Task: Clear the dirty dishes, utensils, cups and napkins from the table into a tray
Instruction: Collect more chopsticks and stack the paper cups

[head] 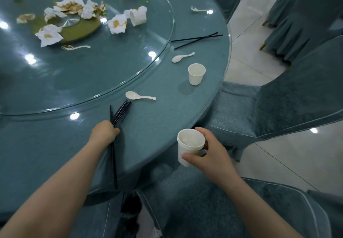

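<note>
Head view. A bundle of black chopsticks (118, 113) is gripped by the left hand (104, 132), fingers curled round its middle; the tips fan out ahead of the hand and the other ends run back beneath the forearm. They are judged light, stiff and smooth, apt to slide apart unless held as one bundle near the middle.

A white cup (189, 145) is held by the right hand (206, 154), thumb in front and fingers wrapped behind, just off the table (157, 132) edge. It is judged thin-walled and light, easily crushed; a side grip below the rim suits it.

Ahead of the right hand stands a second cup (196, 73). A spoon (139, 96) lies between the hands and further forward, and another spoon (181, 57) and loose chopsticks (198, 38) lie beyond the second cup. Far ahead of the left hand, soiled napkins (74, 13) and a tipped cup (138, 17) rest on the glass turntable (111, 74).

No tray is in view. The held cup's contents cannot be made out. The table's far side is cut off.
</note>
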The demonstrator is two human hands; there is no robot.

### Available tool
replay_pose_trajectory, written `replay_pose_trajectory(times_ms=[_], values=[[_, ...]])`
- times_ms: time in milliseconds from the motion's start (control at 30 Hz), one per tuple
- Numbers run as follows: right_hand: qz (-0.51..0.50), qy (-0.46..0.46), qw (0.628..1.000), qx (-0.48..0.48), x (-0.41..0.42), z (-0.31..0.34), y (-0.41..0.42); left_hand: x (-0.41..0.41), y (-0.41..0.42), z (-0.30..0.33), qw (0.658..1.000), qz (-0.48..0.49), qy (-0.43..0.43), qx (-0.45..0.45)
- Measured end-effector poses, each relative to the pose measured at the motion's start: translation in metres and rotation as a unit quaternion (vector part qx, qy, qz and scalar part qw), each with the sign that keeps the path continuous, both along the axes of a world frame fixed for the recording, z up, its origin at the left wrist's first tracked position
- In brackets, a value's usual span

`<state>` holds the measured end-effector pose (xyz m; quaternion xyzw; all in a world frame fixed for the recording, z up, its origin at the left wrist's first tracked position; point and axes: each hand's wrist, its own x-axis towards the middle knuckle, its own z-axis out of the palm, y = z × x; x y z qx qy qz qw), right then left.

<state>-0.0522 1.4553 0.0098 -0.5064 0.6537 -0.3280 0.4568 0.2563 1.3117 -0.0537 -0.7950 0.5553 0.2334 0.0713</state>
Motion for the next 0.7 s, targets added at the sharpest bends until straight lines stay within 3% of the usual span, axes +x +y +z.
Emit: replay_pose_trajectory(times_ms=[133, 200, 267, 367, 467, 600, 700], values=[[0.004, -0.012, 1.0, 0.001, 0.001, 0.0, 0.0, 0.002, 0.009, 0.009, 0.998, 0.023, 0.049, -0.009], [0.005, -0.025, 1.0, 0.0, 0.0, 0.001, 0.001, -0.003, 0.017, 0.014, 0.989, 0.074, 0.12, -0.042], [0.005, -0.043, 0.999, -0.005, -0.002, 0.004, 0.003, -0.014, 0.027, 0.022, 0.957, 0.16, 0.229, -0.076], [-0.011, -0.089, 0.996, -0.014, -0.008, 0.009, 0.003, -0.032, 0.036, 0.036, 0.858, 0.317, 0.392, -0.096], [-0.002, -0.139, 0.99, -0.021, -0.024, 0.015, -0.001, -0.052, 0.048, 0.049, 0.755, 0.422, 0.489, -0.117], [0.047, -0.149, 0.987, -0.02, -0.063, 0.028, -0.007, -0.088, 0.084, 0.067, 0.62, 0.495, 0.592, -0.141], [0.069, -0.125, 0.989, -0.032, -0.097, 0.041, -0.01, -0.12, 0.111, 0.084, 0.561, 0.507, 0.637, -0.147]])
